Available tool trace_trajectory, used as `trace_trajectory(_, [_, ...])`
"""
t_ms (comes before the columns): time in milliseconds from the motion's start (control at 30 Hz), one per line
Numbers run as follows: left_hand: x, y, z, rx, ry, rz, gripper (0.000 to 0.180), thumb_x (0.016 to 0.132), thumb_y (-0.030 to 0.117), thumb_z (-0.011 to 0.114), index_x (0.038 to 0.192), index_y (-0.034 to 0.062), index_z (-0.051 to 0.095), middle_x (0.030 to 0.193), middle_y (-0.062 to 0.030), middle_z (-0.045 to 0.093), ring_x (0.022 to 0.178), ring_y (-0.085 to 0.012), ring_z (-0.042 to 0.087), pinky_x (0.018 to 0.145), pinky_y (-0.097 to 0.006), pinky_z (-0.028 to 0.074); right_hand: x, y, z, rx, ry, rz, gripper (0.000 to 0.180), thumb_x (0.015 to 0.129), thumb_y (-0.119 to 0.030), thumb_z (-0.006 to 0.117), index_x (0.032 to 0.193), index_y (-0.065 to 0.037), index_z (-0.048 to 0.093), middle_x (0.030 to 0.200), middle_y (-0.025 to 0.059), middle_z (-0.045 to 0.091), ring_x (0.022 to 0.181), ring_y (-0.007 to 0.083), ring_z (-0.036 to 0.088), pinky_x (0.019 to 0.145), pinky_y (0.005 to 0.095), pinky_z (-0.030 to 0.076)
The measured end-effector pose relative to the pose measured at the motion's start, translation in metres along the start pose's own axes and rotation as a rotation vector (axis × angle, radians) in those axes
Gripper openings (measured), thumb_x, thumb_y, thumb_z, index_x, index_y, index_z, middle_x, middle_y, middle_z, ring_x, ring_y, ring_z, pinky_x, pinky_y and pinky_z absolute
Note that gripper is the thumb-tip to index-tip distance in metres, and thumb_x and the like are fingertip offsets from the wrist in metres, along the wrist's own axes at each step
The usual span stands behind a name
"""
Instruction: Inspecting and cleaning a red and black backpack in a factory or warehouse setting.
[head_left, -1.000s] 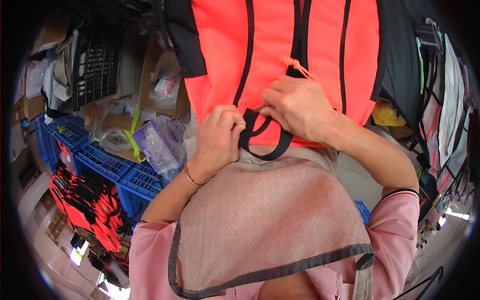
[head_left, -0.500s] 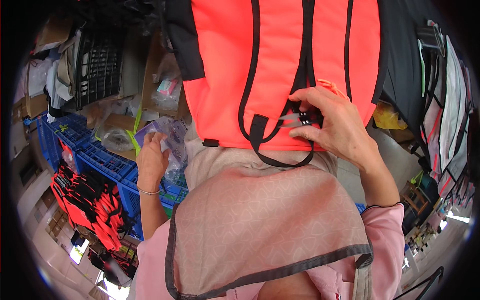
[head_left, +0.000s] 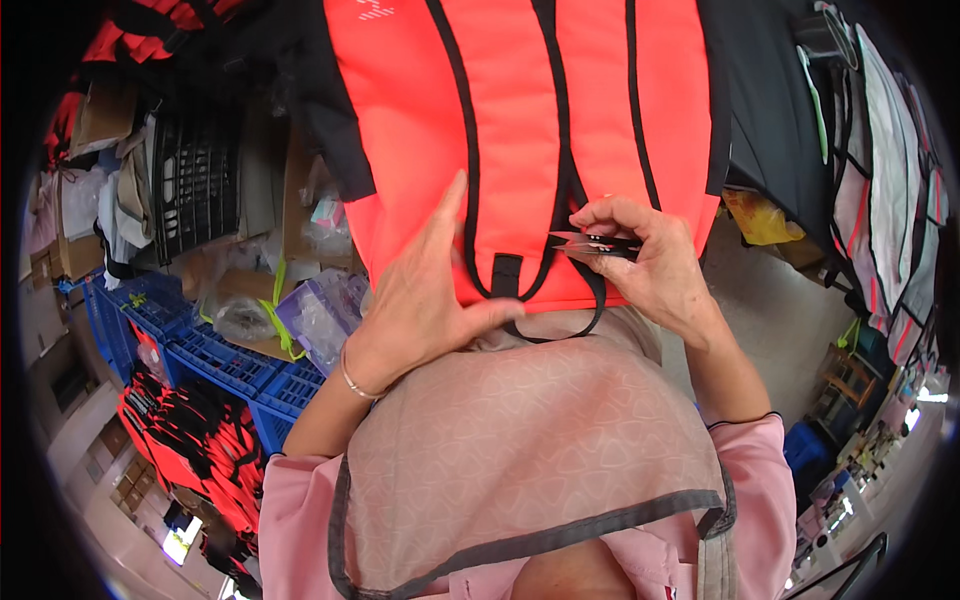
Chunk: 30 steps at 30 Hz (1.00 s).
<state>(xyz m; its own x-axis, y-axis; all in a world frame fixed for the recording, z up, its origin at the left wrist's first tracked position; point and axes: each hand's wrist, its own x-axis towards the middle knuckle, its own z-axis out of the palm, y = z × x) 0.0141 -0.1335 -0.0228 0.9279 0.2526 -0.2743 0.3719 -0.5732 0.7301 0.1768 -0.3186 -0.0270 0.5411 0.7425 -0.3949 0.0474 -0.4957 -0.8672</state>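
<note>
A bright coral-orange backpack (head_left: pixel 405 190) with black trim lies in front of me, its padded shoulder straps (head_left: pixel 510 130) facing up. My left hand (head_left: pixel 415 290) is open, fingers stretched over the pack's lower left part and thumb close to the black webbing loop (head_left: pixel 507 272) at the strap end. In my right hand (head_left: pixel 660 265) is a pair of black thread snips (head_left: pixel 600 245), blades pointing left above the lower strap. The tips of the fingers around the snips are partly hidden.
Blue plastic crates (head_left: pixel 215 355) stand at the left, with a cardboard box, plastic bags and a purple package (head_left: pixel 325 310) on them. Below hang coral-and-black pieces (head_left: pixel 190 430). Grey and white fabric pieces (head_left: pixel 880 190) hang at the right, near a yellow bag (head_left: pixel 760 218).
My left hand has come from beside the purple package rightward onto the backpack, its fingers now spread. The snips stay in my right hand and lie more level. The backpack appears farther left in view.
</note>
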Motion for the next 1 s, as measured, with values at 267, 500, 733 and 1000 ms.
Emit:
trace_trajectory(267, [-0.004,0.000,0.007,-1.003,-0.326,-0.366,0.055,0.078,-0.002,0.078,0.127,-0.0033,0.053,0.099,-0.0066,0.069,0.085,-0.0128,0.067,0.067,-0.027,0.057,0.028,-0.005,0.020,0.129,0.286,-0.222,0.042,0.075,-0.020,0.085,0.098,-0.002,0.054,0.092,0.0065,0.062,0.083,0.0160,0.062,0.074,0.0308,0.052])
trace_trajectory(500, [-0.009,-0.017,0.038,-0.957,0.015,0.013,0.031,0.080,-0.006,0.073,0.110,-0.0031,0.066,0.106,-0.0051,0.068,0.093,-0.0134,0.066,0.073,-0.026,0.055,0.041,-0.006,0.027,0.221,0.209,-0.189,0.036,0.077,-0.016,0.084,0.096,-0.003,0.056,0.086,0.0018,0.059,0.076,0.0100,0.054,0.070,0.0261,0.048])
trace_trajectory(733, [0.000,-0.012,0.029,-0.230,0.360,0.307,0.031,0.074,-0.003,0.074,0.104,0.0043,0.071,0.092,-0.0114,0.065,0.088,-0.0245,0.067,0.077,-0.028,0.051,0.043,-0.008,0.025,0.361,0.126,-0.191,0.035,0.076,-0.012,0.083,0.095,-0.004,0.055,0.083,-0.0001,0.055,0.078,0.0071,0.054,0.071,0.0238,0.048])
trace_trajectory(1000, [-0.020,-0.013,-0.004,-0.741,-0.012,-0.091,0.048,0.079,0.001,0.077,0.122,-0.0052,0.057,0.121,-0.0135,0.063,0.111,-0.0214,0.062,0.095,-0.034,0.050,0.038,-0.030,-0.017,0.160,0.122,-0.214,0.026,0.084,-0.004,0.076,0.101,-0.004,0.057,0.091,0.0004,0.057,0.087,0.0081,0.057,0.078,0.0241,0.051])
